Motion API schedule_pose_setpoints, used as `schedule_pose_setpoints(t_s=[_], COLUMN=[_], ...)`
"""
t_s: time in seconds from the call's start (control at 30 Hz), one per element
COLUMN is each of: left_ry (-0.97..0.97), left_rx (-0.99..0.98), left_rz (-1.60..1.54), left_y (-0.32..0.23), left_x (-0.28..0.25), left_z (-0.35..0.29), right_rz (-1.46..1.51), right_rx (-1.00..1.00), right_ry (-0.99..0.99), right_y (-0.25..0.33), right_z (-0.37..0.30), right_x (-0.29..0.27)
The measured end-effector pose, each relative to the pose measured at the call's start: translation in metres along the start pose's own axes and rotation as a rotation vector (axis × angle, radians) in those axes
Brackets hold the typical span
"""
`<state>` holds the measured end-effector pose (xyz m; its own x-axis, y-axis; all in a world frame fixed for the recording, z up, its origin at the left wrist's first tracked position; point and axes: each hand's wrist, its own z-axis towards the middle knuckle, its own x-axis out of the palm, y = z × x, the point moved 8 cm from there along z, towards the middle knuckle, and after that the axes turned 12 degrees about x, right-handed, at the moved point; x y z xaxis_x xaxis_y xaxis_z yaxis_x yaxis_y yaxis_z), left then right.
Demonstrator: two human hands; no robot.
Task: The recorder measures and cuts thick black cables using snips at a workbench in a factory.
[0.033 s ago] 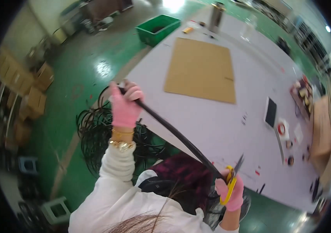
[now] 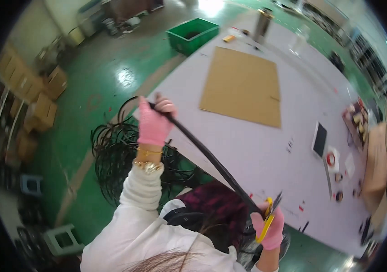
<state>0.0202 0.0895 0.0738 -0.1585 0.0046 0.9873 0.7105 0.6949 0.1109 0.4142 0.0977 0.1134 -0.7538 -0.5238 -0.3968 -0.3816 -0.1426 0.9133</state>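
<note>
A long black cable-like strand, perhaps a bundle (image 2: 209,158), is stretched taut on a slant in front of me. My left hand (image 2: 156,121), in a pink glove, is closed around its upper left end. At the lower right, my right hand (image 2: 269,226), also pink-gloved, closes on the other end of the strand. That same hand carries scissors (image 2: 266,224) with yellow handles, their blades pointing up and away over the table edge. Below my left hand, a tangled heap of black cables (image 2: 112,154) hangs beside the table corner.
A flat cardboard sheet (image 2: 243,86) lies on the pale table (image 2: 248,149). Toward the right are a phone (image 2: 319,139), a tape roll (image 2: 330,158) and an open carton (image 2: 375,158). A metal flask (image 2: 262,25) stands far back. Beyond the left edge sit a green crate (image 2: 189,38) and stools (image 2: 64,240).
The view has shifted slightly, so the table and its things appear a little further right. My left hand appears slightly further right too. Both hands keep their hold.
</note>
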Motion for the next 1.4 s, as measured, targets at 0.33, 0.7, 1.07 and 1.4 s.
schedule_pose_setpoints(t_s=[0.33, 0.7, 1.07, 1.4], left_ry=[-0.126, 0.798, 0.611, 0.555], left_rx=[0.939, 0.594, 0.826, 0.833], left_rz=[1.236, 2.567, 2.599, 2.606], left_y=[-0.138, -0.065, -0.090, -0.089], left_x=[-0.042, -0.023, -0.020, -0.023], left_z=[0.032, 0.022, 0.025, 0.026], right_rz=[-0.661, -0.791, -0.692, -0.788], right_rx=[-0.345, -0.260, 0.325, 0.424], right_ry=[0.213, 0.270, 0.247, 0.288], right_y=[0.004, -0.027, -0.010, -0.031], right_z=[0.049, 0.093, 0.114, 0.118], right_x=[0.086, 0.087, 0.094, 0.080])
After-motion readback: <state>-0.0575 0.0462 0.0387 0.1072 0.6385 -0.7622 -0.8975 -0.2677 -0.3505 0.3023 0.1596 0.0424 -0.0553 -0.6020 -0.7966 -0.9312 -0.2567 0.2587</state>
